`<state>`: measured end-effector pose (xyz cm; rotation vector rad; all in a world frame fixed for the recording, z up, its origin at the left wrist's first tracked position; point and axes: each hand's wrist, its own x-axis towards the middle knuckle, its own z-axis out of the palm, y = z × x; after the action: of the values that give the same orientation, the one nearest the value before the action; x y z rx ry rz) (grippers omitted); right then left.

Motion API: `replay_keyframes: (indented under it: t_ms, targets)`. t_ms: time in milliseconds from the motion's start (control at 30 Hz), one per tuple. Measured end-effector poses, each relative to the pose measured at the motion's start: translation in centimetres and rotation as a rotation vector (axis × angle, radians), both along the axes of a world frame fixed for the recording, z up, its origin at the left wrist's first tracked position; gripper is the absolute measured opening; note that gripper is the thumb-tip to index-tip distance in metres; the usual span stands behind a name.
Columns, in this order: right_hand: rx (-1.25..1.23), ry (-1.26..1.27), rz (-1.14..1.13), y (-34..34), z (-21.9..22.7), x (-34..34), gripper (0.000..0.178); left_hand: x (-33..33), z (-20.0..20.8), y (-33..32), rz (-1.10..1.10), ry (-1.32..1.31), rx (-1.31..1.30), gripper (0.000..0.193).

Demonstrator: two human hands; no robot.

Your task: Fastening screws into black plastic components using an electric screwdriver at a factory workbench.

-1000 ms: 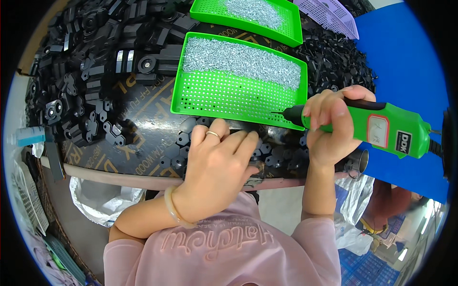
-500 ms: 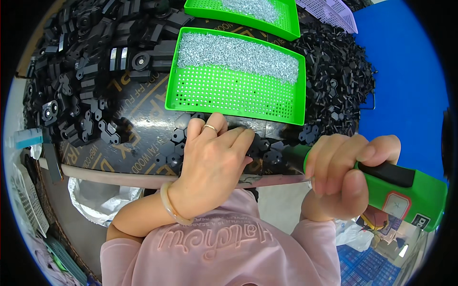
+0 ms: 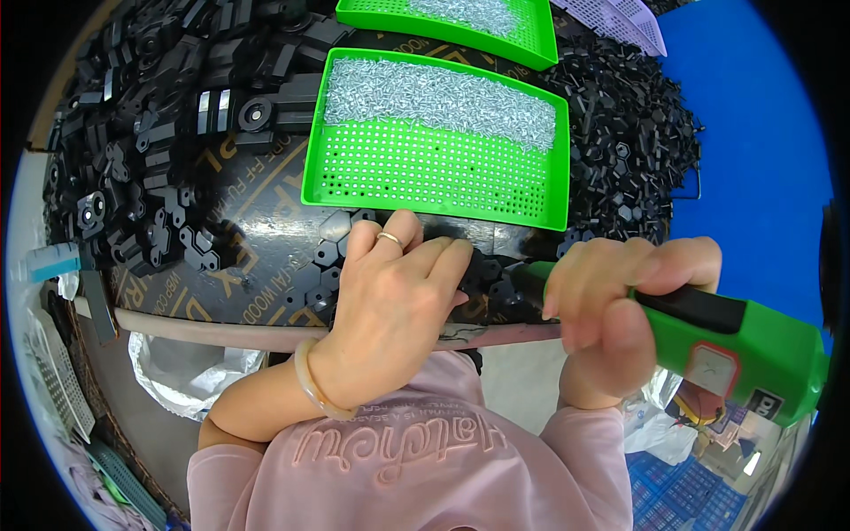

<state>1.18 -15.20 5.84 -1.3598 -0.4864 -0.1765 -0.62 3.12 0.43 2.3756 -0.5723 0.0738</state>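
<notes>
My right hand [image 3: 611,305] is closed around a green and black electric screwdriver [image 3: 788,354], held nearly level. Its narrow black nose [image 3: 531,281] points left toward my left hand. My left hand [image 3: 390,292], with a ring and a bangle, bends over the front of the table, fingers pressed down on a small black plastic part [image 3: 479,276]. Most of that part is hidden by the hand. Beyond both hands lies a green perforated tray [image 3: 390,168], its far half covered with small silvery screws [image 3: 434,96].
A second green tray [image 3: 531,53] of screws and a purple basket [image 3: 620,22] stand farther back. Black plastic parts heap on the left [image 3: 150,168]; small dark pieces pile on the right [image 3: 620,159]. Black hexagonal pieces [image 3: 328,252] lie beside my left hand. A blue surface [image 3: 753,159] is at far right.
My right hand has shifted a little left with the screwdriver, bringing its nose nearer my left hand. My left hand stays in place.
</notes>
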Motion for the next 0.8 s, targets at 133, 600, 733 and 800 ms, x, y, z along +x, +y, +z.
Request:
replay_keyframes:
  t_ms: [133, 600, 733, 800]
  targets:
    - [0.029, -0.072, 0.037, 0.1, -0.9, 0.0, 0.037, 0.0, -0.2, -0.2, -0.004, -0.037, 0.027, 0.051]
    - [0.025, -0.013, 0.026, 0.0, -0.8, 0.0, 0.04, 0.1, -0.1, -0.2, -0.025, -0.008, 0.051, 0.052]
    - [0.144, -0.036, 0.028, -1.1, 0.8, 0.7, 0.045, 0.2, -0.1, 0.0, -0.035, -0.013, 0.043, 0.053]
    - [0.082, -0.131, -0.105, -0.8, 0.5, 2.0, 0.035, 0.1, 0.1, -0.1, -0.042, -0.008, 0.045, 0.054]
